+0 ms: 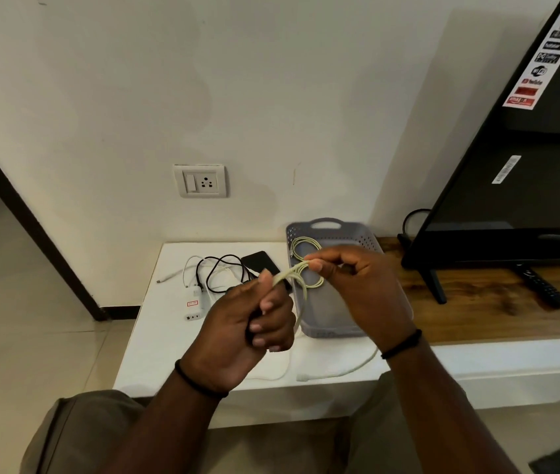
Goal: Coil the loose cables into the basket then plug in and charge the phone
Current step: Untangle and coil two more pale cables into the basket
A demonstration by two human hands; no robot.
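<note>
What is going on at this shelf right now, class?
A person is winding a pale cable into loops, the left hand gripping the bundle and the right hand pinching a loop over the grey basket. One coiled pale cable already lies in the basket. A black cable, a white charger and the phone wait on the white shelf; the wall socket is unused.

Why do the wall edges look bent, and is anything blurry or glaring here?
Head view: the wide-angle lens bows the dark door frame and TV outward; both hands, left and right, and the pale cable look slightly motion-smeared; lighting is soft, with faint reflections on the TV screen.
</note>
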